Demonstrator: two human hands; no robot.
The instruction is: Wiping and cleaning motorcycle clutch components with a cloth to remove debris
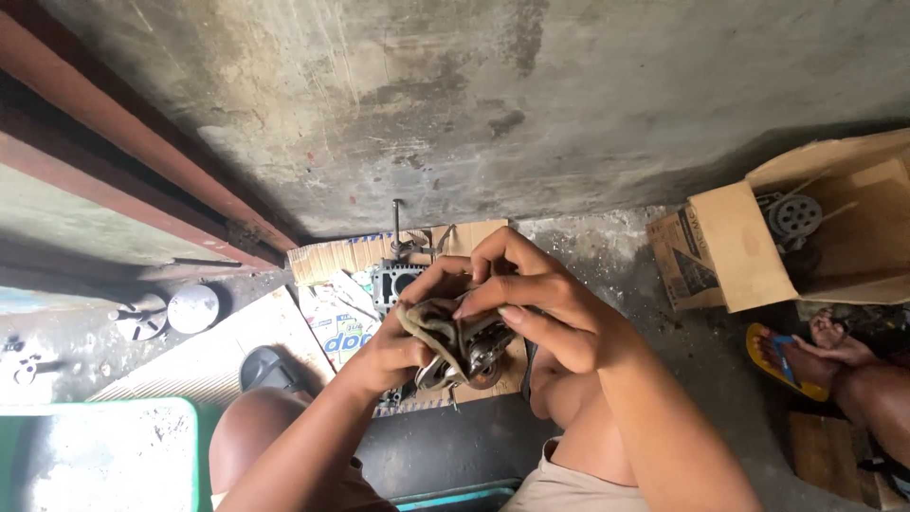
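Centrally, greasy metal engine part (pixel 471 357) wrapped in dirty rag (pixel 431 324), left hand (pixel 403 346) gripping underneath, right hand (pixel 536 299) clasped over top

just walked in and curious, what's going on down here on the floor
A person sitting low on the floor holds a greasy metal engine part in both hands. The left hand grips it with a dirty rag, and the right hand presses on it from above. Below, an engine cylinder block sits on flattened cardboard. Another person's sandalled foot rests beside an open cardboard box.
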